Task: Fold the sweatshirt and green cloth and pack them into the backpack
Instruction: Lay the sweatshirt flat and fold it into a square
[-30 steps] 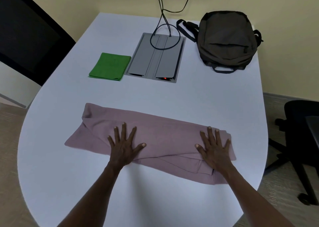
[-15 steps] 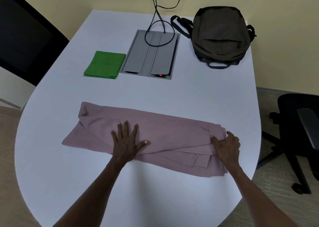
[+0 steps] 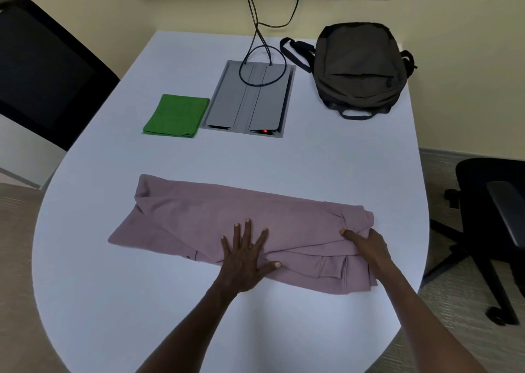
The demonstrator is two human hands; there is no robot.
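Both my hands are on the pink sweatshirt (image 3: pixel 227 225): my left hand (image 3: pixel 244 256) presses flat, fingers spread, while my right hand (image 3: pixel 366 245) pinches its folded right end. Beyond my left hand lies the folded green cloth (image 3: pixel 176 116); beyond my right, the backpack (image 3: pixel 360 66), well apart

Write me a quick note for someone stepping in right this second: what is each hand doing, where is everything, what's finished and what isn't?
Left hand: flat, fingers spread, pressing the mauve sweatshirt near its middle.
Right hand: gripping the sweatshirt's bunched right end.
The sweatshirt lies as a long band across the near side of the white table.
The green cloth lies folded flat beside the grey cable hatch.
The dark grey backpack lies far right; it looks closed.
Done: cloth folded, sweatshirt partly folded.
Left: probably fold the right end over, then pack both.
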